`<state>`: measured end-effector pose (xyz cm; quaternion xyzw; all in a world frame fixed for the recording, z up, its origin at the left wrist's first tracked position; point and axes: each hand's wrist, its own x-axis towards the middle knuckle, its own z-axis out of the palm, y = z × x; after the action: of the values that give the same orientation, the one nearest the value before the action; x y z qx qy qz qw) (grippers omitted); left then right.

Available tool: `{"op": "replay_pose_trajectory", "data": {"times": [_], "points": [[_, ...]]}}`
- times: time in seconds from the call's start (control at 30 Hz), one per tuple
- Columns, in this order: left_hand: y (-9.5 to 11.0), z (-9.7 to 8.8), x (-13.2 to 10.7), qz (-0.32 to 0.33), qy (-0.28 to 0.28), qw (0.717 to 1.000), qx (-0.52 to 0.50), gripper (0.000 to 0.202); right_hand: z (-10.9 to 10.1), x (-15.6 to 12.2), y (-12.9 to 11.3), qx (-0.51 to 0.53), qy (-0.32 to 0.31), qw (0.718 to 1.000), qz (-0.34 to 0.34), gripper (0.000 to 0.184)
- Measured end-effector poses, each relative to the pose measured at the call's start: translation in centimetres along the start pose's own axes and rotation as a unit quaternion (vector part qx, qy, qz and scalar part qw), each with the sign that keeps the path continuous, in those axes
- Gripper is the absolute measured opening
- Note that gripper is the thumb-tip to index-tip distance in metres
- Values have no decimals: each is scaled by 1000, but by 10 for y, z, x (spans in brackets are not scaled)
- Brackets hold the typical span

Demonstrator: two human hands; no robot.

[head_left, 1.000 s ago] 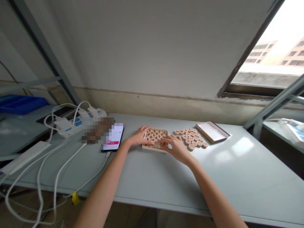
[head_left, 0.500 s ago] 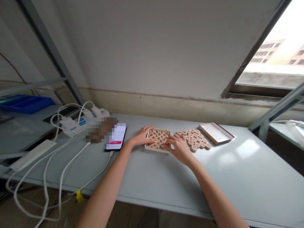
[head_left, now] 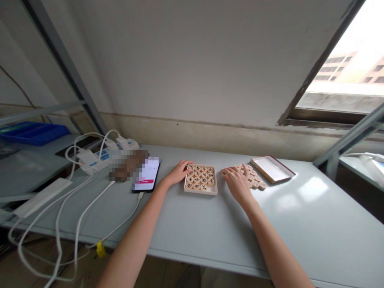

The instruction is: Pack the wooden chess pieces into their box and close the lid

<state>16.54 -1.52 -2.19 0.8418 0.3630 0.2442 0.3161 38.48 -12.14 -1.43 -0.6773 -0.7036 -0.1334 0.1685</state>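
A shallow pale wooden tray (head_left: 200,193) sits on the table, filled with round wooden xiangqi pieces (head_left: 200,177) marked in black. My left hand (head_left: 180,173) rests just left of it, fingertips at the tray's left rim, holding nothing. To the right, my right hand (head_left: 238,183) lies spread over a cluster of loose wooden pieces (head_left: 255,180) with reddish marks, hiding many of them. Beyond those stands a shallow open box lid (head_left: 272,169) with a dark red edge and white inside.
A phone (head_left: 147,175) lies left of the tray, with a blurred object (head_left: 128,165) beside it. White cables run from a power strip (head_left: 99,157) over the table's left side. A blue tray (head_left: 34,134) stands farther left. Metal shelf posts frame both sides.
My right hand has moved right, off the tray and onto the loose pieces. My left hand has drawn back to the tray's left rim, leaving the black-marked pieces uncovered.
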Motion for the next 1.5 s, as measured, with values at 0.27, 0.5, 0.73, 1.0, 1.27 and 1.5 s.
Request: {"op": "replay_pose_trajectory", "data": {"times": [0.27,0.5,0.73,1.0,1.27,1.5], "points": [[-2,1,1,4,5,1000,12,31,-26,2,-7,303,-75,950,-15,17],[4,-1,1,-2,0,1000,21,30,-22,-2,-20,340,-116,931,-70,11],[1,1,2,6,9,1000,16,31,-19,-3,-21,263,-109,956,-68,17],[-2,2,3,7,5,1000,0,30,-18,-2,1,76,-9,997,27,19],[1,2,3,5,15,1000,-25,29,3,0,26,-65,14,994,84,20],[-3,2,4,-7,19,999,-40,28,0,0,21,-60,15,996,68,18]]}}
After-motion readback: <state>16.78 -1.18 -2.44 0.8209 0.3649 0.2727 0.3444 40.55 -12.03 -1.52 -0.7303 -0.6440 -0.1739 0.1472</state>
